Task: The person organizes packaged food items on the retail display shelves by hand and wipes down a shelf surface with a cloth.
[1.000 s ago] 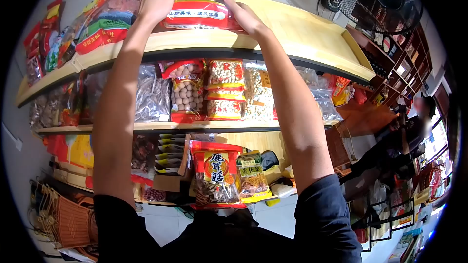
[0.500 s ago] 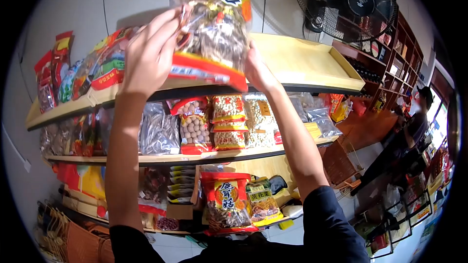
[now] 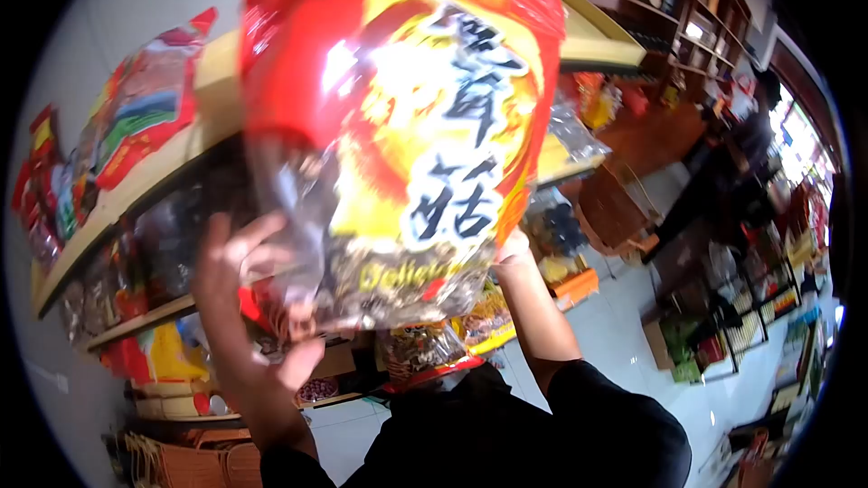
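A big red and yellow bag (image 3: 407,126) with dark lettering and dried pieces in its clear lower part fills the upper middle, close to the camera and slightly blurred. At its lower left is my left hand (image 3: 258,307), fingers spread and thumb apart; whether it touches the bag is unclear. My right hand (image 3: 514,248) is at the bag's lower right edge, its fingers hidden behind the bag. Below the bag, part of a similar bag (image 3: 425,348) shows on the lower shelf beside a yellow bag (image 3: 486,316).
Wooden shelves (image 3: 149,185) with packaged goods run along the left, a red and green bag (image 3: 149,104) on top. A wicker basket (image 3: 610,208) stands to the right. A person (image 3: 746,136) in dark clothes is farther right, near a black rack (image 3: 750,334). Wicker chairs (image 3: 194,461) sit lower left.
The bag has come off the top shelf and much closer to the camera, its lettered front now facing it. My left hand has opened and moved down. The view has shifted.
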Tool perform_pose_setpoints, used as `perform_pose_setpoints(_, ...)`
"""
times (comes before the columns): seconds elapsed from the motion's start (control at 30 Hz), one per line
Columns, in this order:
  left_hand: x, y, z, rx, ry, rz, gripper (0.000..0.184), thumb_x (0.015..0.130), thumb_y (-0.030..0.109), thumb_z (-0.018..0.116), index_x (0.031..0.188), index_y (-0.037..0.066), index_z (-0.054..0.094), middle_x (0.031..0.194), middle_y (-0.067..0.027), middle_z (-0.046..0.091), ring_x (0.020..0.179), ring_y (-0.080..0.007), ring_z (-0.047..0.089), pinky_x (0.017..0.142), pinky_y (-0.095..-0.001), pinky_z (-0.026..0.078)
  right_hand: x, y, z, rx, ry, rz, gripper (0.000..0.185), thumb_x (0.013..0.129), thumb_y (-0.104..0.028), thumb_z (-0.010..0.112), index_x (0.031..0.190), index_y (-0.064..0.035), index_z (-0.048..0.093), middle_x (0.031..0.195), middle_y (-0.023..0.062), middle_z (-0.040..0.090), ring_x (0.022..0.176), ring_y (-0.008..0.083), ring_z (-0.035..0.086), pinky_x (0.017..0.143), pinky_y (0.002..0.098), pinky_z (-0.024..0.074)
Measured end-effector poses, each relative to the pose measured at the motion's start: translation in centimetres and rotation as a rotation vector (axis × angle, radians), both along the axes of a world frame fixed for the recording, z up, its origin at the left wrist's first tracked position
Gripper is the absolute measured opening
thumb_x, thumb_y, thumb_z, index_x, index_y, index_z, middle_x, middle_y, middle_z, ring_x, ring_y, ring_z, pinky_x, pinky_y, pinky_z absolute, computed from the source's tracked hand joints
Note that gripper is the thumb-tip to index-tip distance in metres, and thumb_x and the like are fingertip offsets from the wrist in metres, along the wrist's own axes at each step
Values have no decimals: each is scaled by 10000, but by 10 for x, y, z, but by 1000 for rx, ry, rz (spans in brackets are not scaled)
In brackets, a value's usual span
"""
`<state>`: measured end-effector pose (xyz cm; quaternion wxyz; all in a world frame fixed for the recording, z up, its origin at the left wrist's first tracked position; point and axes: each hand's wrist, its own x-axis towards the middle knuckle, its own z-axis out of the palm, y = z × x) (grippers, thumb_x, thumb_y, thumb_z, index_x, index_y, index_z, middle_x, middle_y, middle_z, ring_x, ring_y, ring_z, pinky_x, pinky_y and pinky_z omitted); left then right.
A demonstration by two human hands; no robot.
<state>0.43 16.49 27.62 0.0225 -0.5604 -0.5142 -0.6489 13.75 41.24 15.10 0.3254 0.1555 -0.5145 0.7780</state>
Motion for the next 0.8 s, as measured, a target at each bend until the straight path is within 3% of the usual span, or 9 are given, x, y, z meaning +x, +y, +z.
perform_pose_setpoints(0.03, -17, 3, -5, -17, -13, -41, 879, 666, 331, 741, 1367, -5, 330, 1273, -201, 487, 974, -270, 580, 831, -388, 470, 13, 1, -10, 30, -10, -34, 1124, 587, -347, 841, 1426, -23, 167, 1379, 171, 377, 1235, 293, 436, 1038, 419, 352)
perform_pose_setpoints(0.1, -65, 2, -25, -478, -851, -17, 999, 750, 571, 625, 1452, 29, 166, 1282, -195, 482, 1119, -271, 517, 928, -421, 414, 37, -4, -41, 14, -46, -31, 1123, 538, -226, 853, 1424, -36, 189, 1390, 155, 364, 1240, 285, 426, 1041, 413, 340)
perform_pose_setpoints(0.13, -67, 1, -41, -488, -913, -24, 984, 757, 563, 618, 1450, 29, 169, 1284, -193, 481, 1122, -270, 516, 929, -419, 414, 45, -6, -57, -22, -59, 4, 1129, 501, -124, 856, 1421, -46, 207, 1398, 141, 356, 1247, 278, 416, 1042, 408, 331)
perform_pose_setpoints(0.27, -50, -14, -125, -355, -835, -103, 922, 785, 532, 589, 1444, 29, 184, 1291, -183, 475, 1132, -264, 509, 933, -409, 412, 71, -64, -36, -151, -289, 68, 1113, 509, -142, 886, 1413, -34, 245, 1397, 111, 378, 1278, 229, 372, 1067, 390, 288)
perform_pose_setpoints(0.37, -50, -24, -178, -409, -907, -105, 876, 806, 508, 567, 1439, 29, 195, 1297, -176, 471, 1140, -261, 504, 937, -402, 410, 65, -79, -61, 32, -285, 73, 1067, 555, -194, 883, 1411, -24, 269, 1408, 100, 381, 1282, 196, 363, 1072, 367, 282)
perform_pose_setpoints(0.6, -36, -58, -271, -530, -1103, -80, 770, 856, 452, 516, 1428, 28, 222, 1309, -158, 462, 1159, -252, 492, 945, -385, 407, 65, -107, -163, -250, -617, 220, 953, 704, -49, 733, 1468, -66, 164, 1479, 76, 269, 1308, 169, 287, 1046, 327, 309)
perform_pose_setpoints(0.63, -34, -63, -280, -543, -1128, -80, 755, 863, 444, 509, 1426, 28, 225, 1311, -156, 461, 1161, -250, 490, 947, -383, 406, 62, -105, -182, -140, -673, 177, 943, 702, -89, 723, 1461, -52, 165, 1448, 96, 303, 1223, 192, 391, 1013, 331, 351)
perform_pose_setpoints(0.7, -31, -68, -297, -562, -1164, -92, 725, 877, 428, 494, 1423, 28, 233, 1315, -151, 458, 1166, -248, 486, 949, -378, 405, 66, -112, -182, -347, -810, 171, 938, 732, -69, 689, 1475, -69, 115, 1474, 98, 245, 1179, 196, 429, 981, 323, 378)
perform_pose_setpoints(0.8, -25, -81, -316, -601, -1199, -96, 681, 898, 404, 472, 1418, 28, 244, 1320, -143, 454, 1174, -244, 481, 953, -371, 404, 66, -111, -206, -333, -891, 225, 954, 753, -66, 680, 1483, -100, 66, 1498, 107, 178, 1188, 208, 421, 1000, 353, 364)
